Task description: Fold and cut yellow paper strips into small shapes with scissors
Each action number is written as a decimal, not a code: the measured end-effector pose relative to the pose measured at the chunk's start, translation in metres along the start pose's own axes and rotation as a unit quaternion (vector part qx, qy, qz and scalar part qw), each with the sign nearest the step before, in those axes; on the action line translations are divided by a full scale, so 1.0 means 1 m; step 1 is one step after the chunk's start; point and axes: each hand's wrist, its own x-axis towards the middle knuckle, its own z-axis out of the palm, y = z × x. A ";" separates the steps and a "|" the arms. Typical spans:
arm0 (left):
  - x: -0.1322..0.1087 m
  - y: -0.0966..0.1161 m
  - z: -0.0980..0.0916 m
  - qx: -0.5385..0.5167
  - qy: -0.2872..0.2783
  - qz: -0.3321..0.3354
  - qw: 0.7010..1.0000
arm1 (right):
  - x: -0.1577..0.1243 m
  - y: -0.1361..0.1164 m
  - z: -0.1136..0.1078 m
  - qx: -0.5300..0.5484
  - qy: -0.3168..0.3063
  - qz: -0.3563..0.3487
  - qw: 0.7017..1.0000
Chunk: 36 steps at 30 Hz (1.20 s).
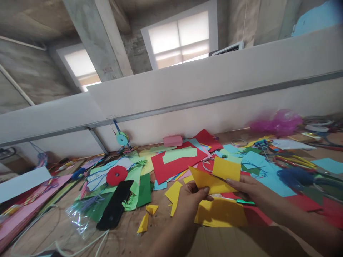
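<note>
Between my two hands is a folded piece of yellow paper (210, 182), raised over the table. My left hand (189, 198) pinches its left lower edge, thumb in front. At its right end, my right hand (242, 187) grips the same paper with thumb and fingers. Just behind it shows a yellow square (227, 167); I cannot tell whether it touches the held piece. Below my hands lies a larger yellow sheet (221, 214). A green-and-white tool (245, 201), partly hidden, lies by my right wrist. Two small folded yellow pieces (144, 223) rest left of my left hand.
A black phone (115, 205) with a white cable (100, 239) nearby lies to the left. Beside it is a red scalloped paper disc (117, 175). Red sheets (160, 166) and blue sheets (276, 175) spread behind. A white partition (187, 121) bounds the table's back.
</note>
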 end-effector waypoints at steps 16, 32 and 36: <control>0.003 0.003 -0.003 0.002 0.048 0.005 0.999 | 0.017 0.007 -0.016 -0.157 0.021 -0.099 0.982; -0.011 0.016 0.018 0.166 0.059 0.213 0.961 | 0.007 -0.031 0.015 -0.163 -0.014 -0.310 0.936; -0.013 0.011 0.018 0.149 0.082 0.190 0.967 | 0.010 -0.019 0.012 -0.158 0.000 -0.331 0.930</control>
